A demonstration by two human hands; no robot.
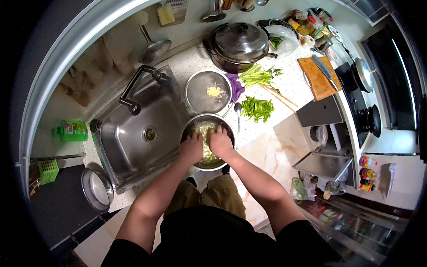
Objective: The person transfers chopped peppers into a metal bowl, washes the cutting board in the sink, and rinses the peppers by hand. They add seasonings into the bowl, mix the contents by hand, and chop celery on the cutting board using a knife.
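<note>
Both my hands are down inside a steel bowl [230, 164] that holds pale yellowish, wet-looking food I cannot name for certain. My left hand [191, 147] lies at the bowl's left side, its fingers stretched forward and touching the contents. Across from it, my right hand [221, 141] reaches in with fingers slightly spread, also against the food. Neither hand visibly grips a separate piece, though the fingertips are partly hidden. Just beyond the bowl is a round metal pan [198, 91] with a small heap of chopped pale yellow bits [215, 91] in it.
A steel sink [129, 147] with a black faucet [133, 95] lies left. Cut greens [258, 109], long stalks [258, 75], chopsticks [280, 97], a spoon [238, 111], and a purple cloth [235, 86] are right. Farther off are a lidded pot [239, 42], cutting board [313, 82] and knife [324, 71].
</note>
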